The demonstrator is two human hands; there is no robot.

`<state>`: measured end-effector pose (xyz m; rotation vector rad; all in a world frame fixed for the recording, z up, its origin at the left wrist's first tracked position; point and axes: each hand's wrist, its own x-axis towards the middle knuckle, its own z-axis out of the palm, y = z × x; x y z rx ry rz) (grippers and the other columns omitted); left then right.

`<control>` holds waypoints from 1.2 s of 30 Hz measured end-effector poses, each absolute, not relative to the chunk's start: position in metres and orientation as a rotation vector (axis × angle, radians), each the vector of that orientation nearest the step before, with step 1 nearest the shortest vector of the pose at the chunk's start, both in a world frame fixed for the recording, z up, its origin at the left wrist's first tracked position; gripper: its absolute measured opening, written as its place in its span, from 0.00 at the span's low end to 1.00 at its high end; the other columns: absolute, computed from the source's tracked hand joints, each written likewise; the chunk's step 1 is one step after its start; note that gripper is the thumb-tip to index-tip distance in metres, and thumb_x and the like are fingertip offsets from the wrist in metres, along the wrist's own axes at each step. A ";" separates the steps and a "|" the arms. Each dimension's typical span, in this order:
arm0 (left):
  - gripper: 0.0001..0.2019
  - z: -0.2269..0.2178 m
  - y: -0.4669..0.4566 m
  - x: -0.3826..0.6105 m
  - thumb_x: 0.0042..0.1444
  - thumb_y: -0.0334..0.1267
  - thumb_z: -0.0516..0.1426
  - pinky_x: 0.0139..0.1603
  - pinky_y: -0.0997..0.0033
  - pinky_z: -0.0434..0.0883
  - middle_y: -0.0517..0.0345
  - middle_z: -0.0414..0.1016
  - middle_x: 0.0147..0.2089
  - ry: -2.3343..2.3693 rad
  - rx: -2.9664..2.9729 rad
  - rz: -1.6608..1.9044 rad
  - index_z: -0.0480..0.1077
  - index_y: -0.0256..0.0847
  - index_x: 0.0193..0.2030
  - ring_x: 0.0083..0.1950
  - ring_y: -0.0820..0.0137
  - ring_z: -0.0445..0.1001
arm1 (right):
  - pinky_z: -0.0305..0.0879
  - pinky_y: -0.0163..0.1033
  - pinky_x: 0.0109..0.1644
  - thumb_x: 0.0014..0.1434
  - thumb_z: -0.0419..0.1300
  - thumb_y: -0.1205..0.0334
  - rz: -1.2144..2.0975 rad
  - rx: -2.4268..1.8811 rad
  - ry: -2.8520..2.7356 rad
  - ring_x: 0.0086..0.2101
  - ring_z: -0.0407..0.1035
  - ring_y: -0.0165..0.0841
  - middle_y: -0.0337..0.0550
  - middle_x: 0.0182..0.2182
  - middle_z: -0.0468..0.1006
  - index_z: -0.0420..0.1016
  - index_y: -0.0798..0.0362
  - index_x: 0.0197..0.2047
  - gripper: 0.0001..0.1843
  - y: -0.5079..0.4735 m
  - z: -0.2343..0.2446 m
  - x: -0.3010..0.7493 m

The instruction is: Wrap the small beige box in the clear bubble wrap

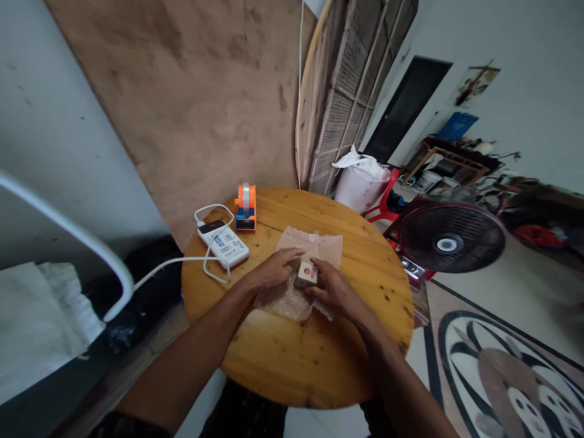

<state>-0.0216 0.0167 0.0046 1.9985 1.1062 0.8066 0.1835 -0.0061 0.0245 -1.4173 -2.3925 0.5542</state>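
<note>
Right hand (336, 291) is found half-curled at the right side of a small box (309, 272), with the index finger placed by its far right corner and the thumb by its near right corner; whether the box is firmly clasped cannot be told. Left hand (276, 267) is set to the left of the box, its fingers extended towards the far left corner over bubble wrap (285, 301); whether the wrap is pinched cannot be told. The box is thus located between the two hands, nearer to the right one, with its pale, red-marked top exposed. It is backed by the wrap, which is spread on a round wooden table (310, 359). Farther left, a white printed device (232, 248) with a cable (170, 263) and an orange-and-blue tape dispenser (252, 207) are noted, both well apart from the box.
</note>
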 end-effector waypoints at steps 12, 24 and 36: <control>0.27 0.020 0.012 -0.024 0.45 0.32 0.56 0.64 0.56 0.60 0.51 0.69 0.58 1.008 2.019 0.718 0.69 0.38 0.55 0.63 0.56 0.63 | 0.63 0.45 0.49 0.52 0.61 0.66 0.570 -1.367 -2.294 0.45 0.69 0.40 0.48 0.49 0.74 0.66 0.50 0.57 0.28 -0.012 0.024 0.185; 0.20 0.021 0.008 -0.020 0.48 0.34 0.59 0.55 0.64 0.66 0.55 0.75 0.51 0.888 2.019 0.798 0.72 0.41 0.51 0.53 0.62 0.71 | 0.66 0.47 0.50 0.55 0.61 0.62 0.553 -1.322 -2.246 0.47 0.69 0.40 0.53 0.52 0.70 0.57 0.53 0.61 0.31 -0.020 0.020 0.190; 0.19 0.021 0.007 -0.020 0.48 0.34 0.58 0.50 0.67 0.68 0.56 0.76 0.47 0.906 1.982 0.792 0.73 0.39 0.48 0.48 0.64 0.73 | 0.59 0.52 0.54 0.54 0.59 0.65 0.141 -1.205 -2.648 0.48 0.63 0.44 0.52 0.50 0.69 0.68 0.52 0.47 0.15 -0.090 0.043 0.174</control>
